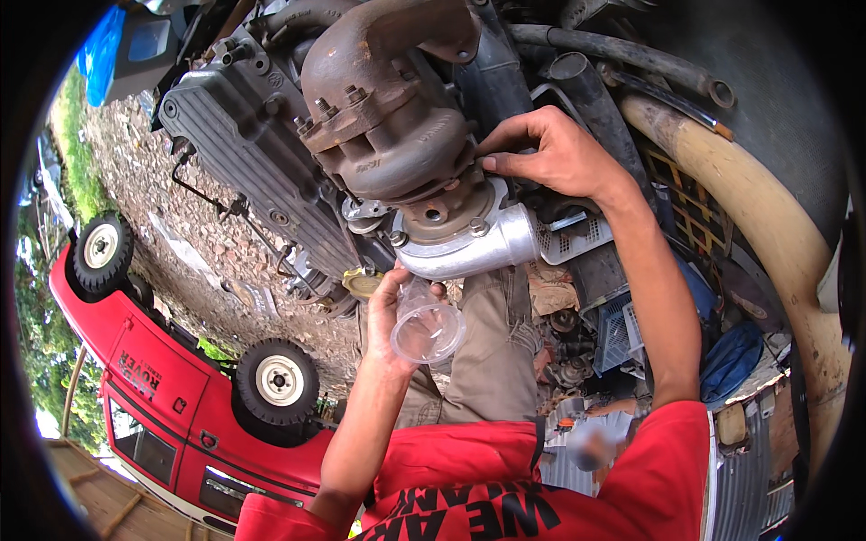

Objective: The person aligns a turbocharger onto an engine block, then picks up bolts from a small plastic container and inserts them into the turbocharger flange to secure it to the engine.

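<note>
1. Standing at the left, one boxy red vehicle [194, 379] shows its side.
2. Two of its wheels [278, 379], black-tyred with cream rims, are visible.
3. One long, ribbed, dark-grey engine cover [253, 162] slants down at upper left.
4. One rusty brown, rounded cast-metal housing [388, 149] sits just right of it.
5. One shiny silver, curved metal housing [469, 251] lies directly below the rusty one.
6. Two bare hands are here: the right hand [559, 153] brings thumb and forefinger together at the rusty housing's right edge; whether they pinch anything, I cannot tell. The left hand [386, 316] is grasping a cup.
7. That one clear plastic cup [428, 334] tilts, wide round end downward in view, just below the silver housing.
8. One round yellowish cap [361, 285] is near the left fingertips.
9. Two metal bolts [478, 226] show on the silver housing.
</note>
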The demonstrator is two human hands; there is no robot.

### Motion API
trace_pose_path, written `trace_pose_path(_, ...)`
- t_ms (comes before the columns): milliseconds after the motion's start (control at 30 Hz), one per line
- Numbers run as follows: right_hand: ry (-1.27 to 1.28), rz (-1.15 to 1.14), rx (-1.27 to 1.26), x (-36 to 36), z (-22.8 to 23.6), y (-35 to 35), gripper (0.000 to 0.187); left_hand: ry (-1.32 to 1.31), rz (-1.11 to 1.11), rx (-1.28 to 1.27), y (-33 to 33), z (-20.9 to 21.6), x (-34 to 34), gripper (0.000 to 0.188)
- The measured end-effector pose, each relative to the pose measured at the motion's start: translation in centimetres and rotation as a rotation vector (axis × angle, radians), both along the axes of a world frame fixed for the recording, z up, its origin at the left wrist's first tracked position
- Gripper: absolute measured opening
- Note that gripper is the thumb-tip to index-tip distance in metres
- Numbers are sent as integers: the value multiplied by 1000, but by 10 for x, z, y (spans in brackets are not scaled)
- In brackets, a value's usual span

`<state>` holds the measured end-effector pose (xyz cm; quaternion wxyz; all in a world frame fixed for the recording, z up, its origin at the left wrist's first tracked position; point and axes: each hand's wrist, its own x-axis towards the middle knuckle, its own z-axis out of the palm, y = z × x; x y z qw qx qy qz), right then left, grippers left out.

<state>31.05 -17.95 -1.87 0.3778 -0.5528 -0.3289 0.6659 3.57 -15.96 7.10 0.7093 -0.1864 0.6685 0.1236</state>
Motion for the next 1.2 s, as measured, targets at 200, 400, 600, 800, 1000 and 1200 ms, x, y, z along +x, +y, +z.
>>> trace_pose_path(200, 21, 9, 12, -3, 0, 4, 15, -76, 21, 18, 0, -1, -2, 27)
trace_pose_path(400, 75, -78, -82, -11, 0, 2, 12, -51, 30, 32, 1, 2, 3, 28)
trace_pose_path(600, 59, -162, -46, -18, -7, -6, 11, -84, -2, 33, 2, 0, -2, 28)
trace_pose_path(800, 78, -247, -38, -28, -5, -7, 13, -59, 12, 36, 4, 1, 4, 28)
trace_pose_path(1000, 36, -231, 2, -26, -6, -10, 18, -63, -13, 30, 4, 0, -2, 27)
trace_pose_path(1200, 180, -205, -11, -23, -14, -13, 16, -63, 20, 19, 3, -1, -1, 26)
